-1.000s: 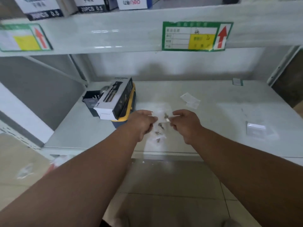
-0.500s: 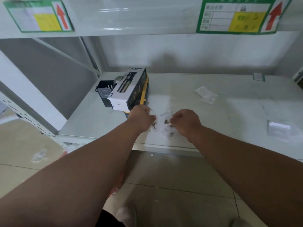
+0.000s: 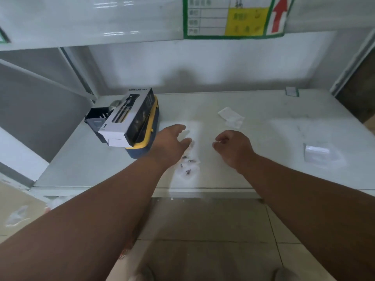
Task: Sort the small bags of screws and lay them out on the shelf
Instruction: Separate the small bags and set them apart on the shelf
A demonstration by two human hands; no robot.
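Note:
Small clear bags of screws (image 3: 188, 166) lie in a loose cluster on the white shelf (image 3: 263, 169), near its front edge. My left hand (image 3: 172, 142) hovers just above and left of them, fingers spread, holding nothing. To the right of the bags is my right hand (image 3: 233, 147), its fingers loosely curled and apart from the thumb, also with nothing in it. The two hands are about a hand's width apart. An empty-looking clear bag (image 3: 231, 117) lies further back, and another clear bag (image 3: 316, 153) sits at the right.
A black-and-white product box (image 3: 127, 118) rests on a yellow-and-blue case (image 3: 146, 145) at the left of the shelf, with a dark holder (image 3: 96, 119) behind it. The shelf above carries a green label (image 3: 233, 17). Below the shelf is tiled floor.
Both hands were pinched together on the screw bags; now they have let go and moved apart, and the bags lie on the shelf. The view has moved closer.

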